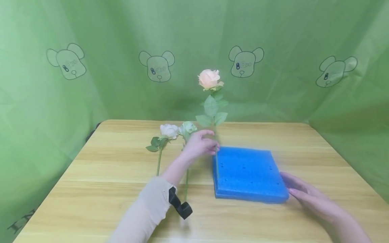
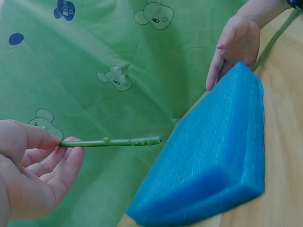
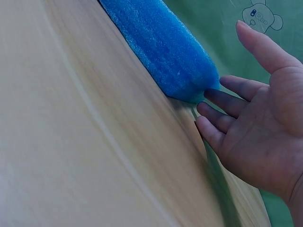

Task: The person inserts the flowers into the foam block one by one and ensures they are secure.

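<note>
A peach artificial rose (image 1: 209, 79) stands upright in my left hand (image 1: 200, 145), which pinches its green stem (image 2: 109, 142) between thumb and fingers. In the left wrist view the cut stem end points toward the blue foam block (image 2: 199, 142), a little short of its face. Small dark holes dot the top of the foam block (image 1: 247, 175) in the head view. My right hand (image 1: 313, 197) is at the block's right side with fingers extended. In the right wrist view the fingertips of the right hand (image 3: 255, 113) are right at the block's corner, thumb raised away.
Left of the foam on the wooden table (image 1: 100, 189) lie a white rose (image 1: 169, 131) and a pale green rose (image 1: 187, 127), partly behind my left hand. A black strap mount (image 1: 180, 204) sits on the left wrist. Green curtain (image 1: 188, 30) surrounds the table's back and sides.
</note>
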The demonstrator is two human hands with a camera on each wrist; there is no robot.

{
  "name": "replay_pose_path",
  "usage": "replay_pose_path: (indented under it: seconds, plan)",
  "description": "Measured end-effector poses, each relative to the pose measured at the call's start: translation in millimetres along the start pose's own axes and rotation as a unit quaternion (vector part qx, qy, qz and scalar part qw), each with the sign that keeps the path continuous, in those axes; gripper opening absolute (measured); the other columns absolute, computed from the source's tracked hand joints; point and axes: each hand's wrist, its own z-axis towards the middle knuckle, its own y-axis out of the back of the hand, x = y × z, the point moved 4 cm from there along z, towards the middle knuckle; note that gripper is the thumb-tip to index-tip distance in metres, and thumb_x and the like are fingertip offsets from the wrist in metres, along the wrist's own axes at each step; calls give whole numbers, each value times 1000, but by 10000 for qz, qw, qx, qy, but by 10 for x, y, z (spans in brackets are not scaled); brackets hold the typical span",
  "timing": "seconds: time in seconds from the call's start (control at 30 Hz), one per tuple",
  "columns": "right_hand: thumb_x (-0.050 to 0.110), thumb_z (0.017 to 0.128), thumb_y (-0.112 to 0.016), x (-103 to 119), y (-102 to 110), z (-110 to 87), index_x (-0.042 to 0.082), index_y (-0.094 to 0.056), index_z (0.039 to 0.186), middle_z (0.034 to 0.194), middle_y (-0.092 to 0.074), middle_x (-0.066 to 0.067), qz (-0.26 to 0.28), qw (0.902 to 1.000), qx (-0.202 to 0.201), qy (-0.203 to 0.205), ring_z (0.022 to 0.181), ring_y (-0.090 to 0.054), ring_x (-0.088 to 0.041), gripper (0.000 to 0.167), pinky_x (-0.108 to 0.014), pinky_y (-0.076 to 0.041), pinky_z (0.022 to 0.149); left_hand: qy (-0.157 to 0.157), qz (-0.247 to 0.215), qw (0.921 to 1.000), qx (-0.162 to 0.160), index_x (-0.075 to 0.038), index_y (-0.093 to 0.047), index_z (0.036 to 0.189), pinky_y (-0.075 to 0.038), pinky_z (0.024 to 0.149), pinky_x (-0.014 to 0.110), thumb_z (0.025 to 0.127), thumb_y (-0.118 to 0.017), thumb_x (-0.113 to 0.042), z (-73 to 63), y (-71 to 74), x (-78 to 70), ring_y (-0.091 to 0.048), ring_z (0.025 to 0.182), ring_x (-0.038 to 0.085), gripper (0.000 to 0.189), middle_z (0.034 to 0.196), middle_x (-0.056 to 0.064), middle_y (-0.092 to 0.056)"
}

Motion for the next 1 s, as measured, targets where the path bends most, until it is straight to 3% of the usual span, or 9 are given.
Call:
replay_pose_path:
  seconds: [0.27,0.5,0.83,1.0]
  plan:
    - [7,101,-32,25,8,-12,0,-12,146,139,-30,27,-43,10000,33,-82,122,-28,16,51,-2,-24,92,-208,110,9997,-107,4,-51,123,-57,69,29,80,-64,7,130,-322,-139,-64,87,38,45,93,21,-66]
    - [6,100,-32,25,4,-26,-2,-11,146,137,-32,28,-19,10000,52,-83,122,-30,15,51,-3,-24,93,-521,357,9976,-281,4,-58,116,-56,71,24,79,-69,2,212,-570,-176,-65,89,32,39,98,16,-67]
    - [8,101,-32,14,4,-26,1,-11,147,138,-31,27,50,9998,38,-188,121,-31,14,51,-4,-25,92,-613,524,9958,-431,0,-66,106,-55,70,21,79,-70,-2,330,-881,-136,-68,76,18,27,96,10,-70]
    - [9,101,-33,12,8,-28,3,-12,147,140,-31,25,2,9998,-6,-200,121,-31,14,51,-5,-26,92,-654,629,9954,-317,-3,-68,106,-53,68,17,80,-71,-3,356,-1064,-133,-67,73,11,26,95,8,-70]
